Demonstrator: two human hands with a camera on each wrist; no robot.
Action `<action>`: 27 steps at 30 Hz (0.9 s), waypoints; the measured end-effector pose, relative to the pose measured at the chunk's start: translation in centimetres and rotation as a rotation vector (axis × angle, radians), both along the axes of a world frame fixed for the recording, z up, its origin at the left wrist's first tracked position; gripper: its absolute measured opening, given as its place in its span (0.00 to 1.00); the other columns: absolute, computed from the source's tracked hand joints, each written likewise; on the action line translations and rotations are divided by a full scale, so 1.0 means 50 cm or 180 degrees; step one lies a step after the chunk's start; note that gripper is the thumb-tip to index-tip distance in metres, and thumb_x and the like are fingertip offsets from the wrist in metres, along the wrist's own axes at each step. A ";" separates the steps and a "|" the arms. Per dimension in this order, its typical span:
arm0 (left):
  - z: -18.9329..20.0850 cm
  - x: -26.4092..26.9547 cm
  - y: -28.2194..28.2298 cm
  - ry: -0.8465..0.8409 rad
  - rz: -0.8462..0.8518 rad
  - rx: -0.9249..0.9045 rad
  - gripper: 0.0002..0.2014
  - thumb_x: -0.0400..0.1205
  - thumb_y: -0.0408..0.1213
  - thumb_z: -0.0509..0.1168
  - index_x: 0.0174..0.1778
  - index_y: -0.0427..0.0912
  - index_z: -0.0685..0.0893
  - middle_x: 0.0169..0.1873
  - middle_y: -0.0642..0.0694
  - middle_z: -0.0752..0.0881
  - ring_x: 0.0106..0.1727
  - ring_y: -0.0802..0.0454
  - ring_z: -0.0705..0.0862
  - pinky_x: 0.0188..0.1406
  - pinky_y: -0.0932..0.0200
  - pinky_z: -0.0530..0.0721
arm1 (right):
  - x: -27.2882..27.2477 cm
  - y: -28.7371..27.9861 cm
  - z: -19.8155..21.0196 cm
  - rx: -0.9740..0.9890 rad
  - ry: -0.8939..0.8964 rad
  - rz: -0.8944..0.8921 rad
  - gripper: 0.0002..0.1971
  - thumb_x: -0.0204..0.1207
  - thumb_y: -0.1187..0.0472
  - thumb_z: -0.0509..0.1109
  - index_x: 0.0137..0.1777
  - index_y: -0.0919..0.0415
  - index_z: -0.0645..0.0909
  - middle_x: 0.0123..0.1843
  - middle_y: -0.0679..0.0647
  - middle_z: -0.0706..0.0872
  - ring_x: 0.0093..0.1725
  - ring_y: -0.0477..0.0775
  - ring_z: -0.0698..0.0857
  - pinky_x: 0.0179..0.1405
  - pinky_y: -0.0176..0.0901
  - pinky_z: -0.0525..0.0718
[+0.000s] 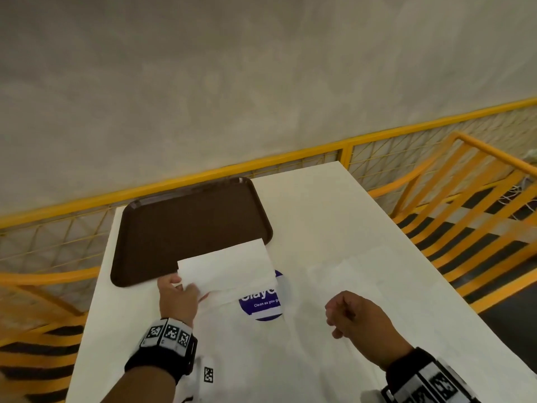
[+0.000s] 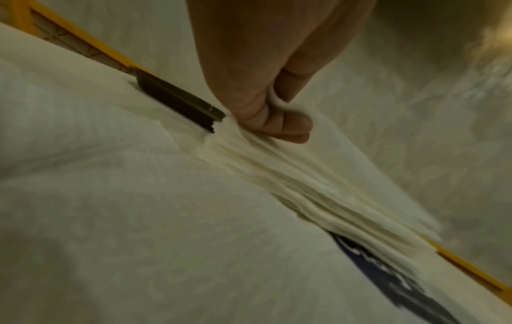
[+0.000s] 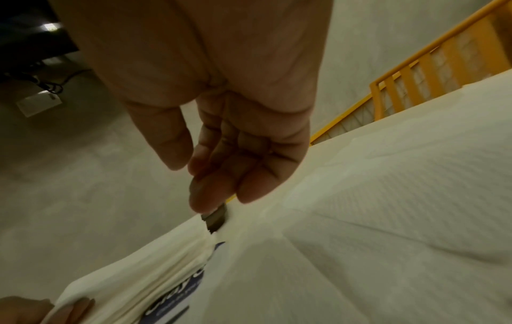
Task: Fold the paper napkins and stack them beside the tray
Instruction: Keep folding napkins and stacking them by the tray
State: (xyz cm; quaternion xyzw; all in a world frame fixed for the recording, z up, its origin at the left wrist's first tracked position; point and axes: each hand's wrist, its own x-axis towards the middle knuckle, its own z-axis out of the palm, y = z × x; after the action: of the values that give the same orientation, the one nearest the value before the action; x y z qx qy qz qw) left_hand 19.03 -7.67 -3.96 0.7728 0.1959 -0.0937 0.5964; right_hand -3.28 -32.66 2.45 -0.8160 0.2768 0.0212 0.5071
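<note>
My left hand (image 1: 186, 286) pinches a white stack of paper napkins (image 1: 229, 269) by its near left corner. The stack is lifted and hangs over the near right corner of the brown tray (image 1: 174, 228). In the left wrist view the thumb and fingers (image 2: 277, 125) clamp the fanned layers of the stack (image 2: 318, 186), with the tray's rim (image 2: 177, 100) behind. My right hand (image 1: 334, 318) hovers over the table to the right, fingers loosely curled and holding nothing (image 3: 221, 175). One unfolded napkin (image 1: 343, 274) lies flat beyond it.
The white table (image 1: 319, 205) carries a round blue sticker (image 1: 261, 303), partly under the napkin stack. A yellow mesh railing (image 1: 290, 158) runs along the far edge. Yellow slatted seats (image 1: 465, 216) stand to the right and left of the table.
</note>
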 end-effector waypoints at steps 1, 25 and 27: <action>-0.016 0.006 0.001 0.0007 -0.0014 0.0081 0.20 0.74 0.23 0.64 0.49 0.53 0.69 0.48 0.35 0.83 0.51 0.32 0.85 0.55 0.32 0.85 | -0.001 -0.005 -0.008 -0.0061 0.0025 0.0004 0.05 0.77 0.62 0.67 0.41 0.53 0.82 0.38 0.50 0.89 0.34 0.46 0.89 0.37 0.31 0.82; 0.017 -0.237 0.081 -0.0024 -0.1750 0.1317 0.11 0.70 0.33 0.78 0.38 0.50 0.83 0.40 0.43 0.84 0.47 0.46 0.83 0.43 0.57 0.71 | 0.034 -0.171 -0.102 -0.1329 0.1924 -0.0402 0.20 0.70 0.43 0.76 0.54 0.53 0.78 0.57 0.52 0.83 0.59 0.55 0.81 0.63 0.48 0.80; 0.021 -0.245 0.073 -0.0093 -0.1894 0.1353 0.09 0.71 0.35 0.77 0.39 0.50 0.83 0.40 0.45 0.84 0.46 0.50 0.83 0.43 0.59 0.73 | 0.032 -0.161 -0.103 -0.1412 0.1934 -0.0615 0.24 0.69 0.42 0.76 0.59 0.51 0.75 0.63 0.55 0.77 0.65 0.60 0.75 0.63 0.50 0.78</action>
State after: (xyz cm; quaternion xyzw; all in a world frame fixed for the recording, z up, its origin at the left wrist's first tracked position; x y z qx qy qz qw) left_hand 6.77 -4.01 -2.90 0.9039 -0.0309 -0.2092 0.3718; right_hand -1.67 -40.71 -2.72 -0.8326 0.4878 0.1538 0.2128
